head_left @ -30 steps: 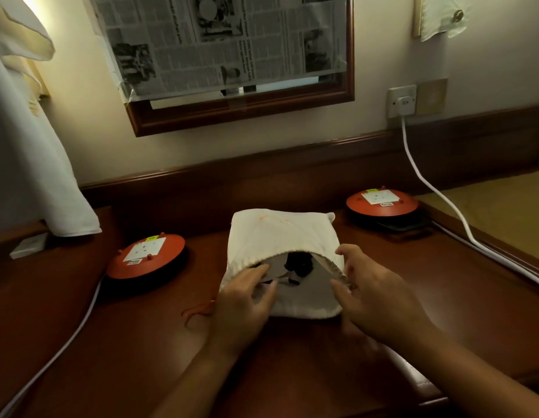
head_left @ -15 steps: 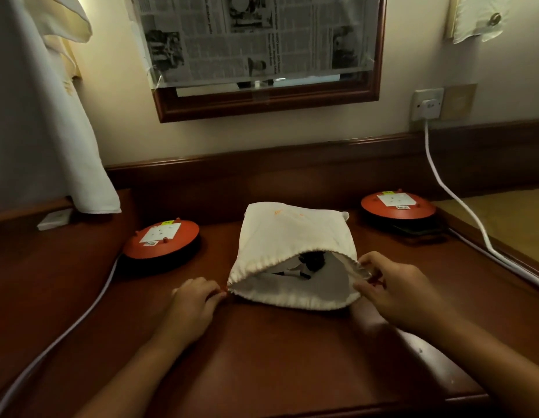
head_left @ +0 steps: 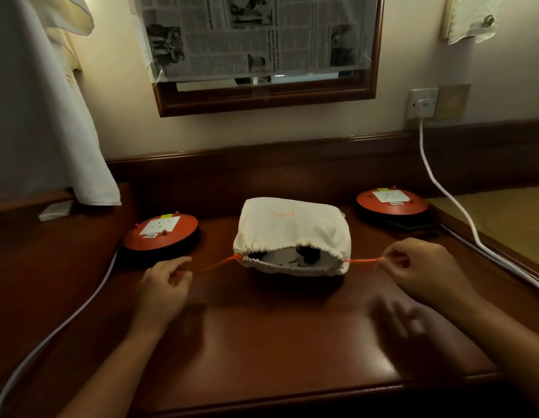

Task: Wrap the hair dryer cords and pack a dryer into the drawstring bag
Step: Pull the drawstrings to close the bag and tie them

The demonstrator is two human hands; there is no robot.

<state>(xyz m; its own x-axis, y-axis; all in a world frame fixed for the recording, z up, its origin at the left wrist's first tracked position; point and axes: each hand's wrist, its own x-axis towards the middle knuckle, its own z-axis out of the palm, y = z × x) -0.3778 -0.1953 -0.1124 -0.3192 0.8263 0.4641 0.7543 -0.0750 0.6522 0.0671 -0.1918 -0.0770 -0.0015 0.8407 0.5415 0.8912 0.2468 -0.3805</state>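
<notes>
A cream drawstring bag lies in the middle of the wooden desk, its mouth facing me and partly gathered. Through the narrowed mouth I see the dark hair dryer inside. An orange drawstring runs out of each side of the mouth. My left hand pinches the left end of the string, out to the left of the bag. My right hand pinches the right end, out to the right. Both strings are stretched taut.
Two round orange socket reels sit on the desk, the left reel and the right reel. A white cable hangs from the wall socket and runs along the desk's right edge. White cloth hangs at the left. A newspaper-covered mirror is above.
My hands left the bag's mouth, took the drawstring ends and moved apart to the sides. The bag's mouth has drawn narrower.
</notes>
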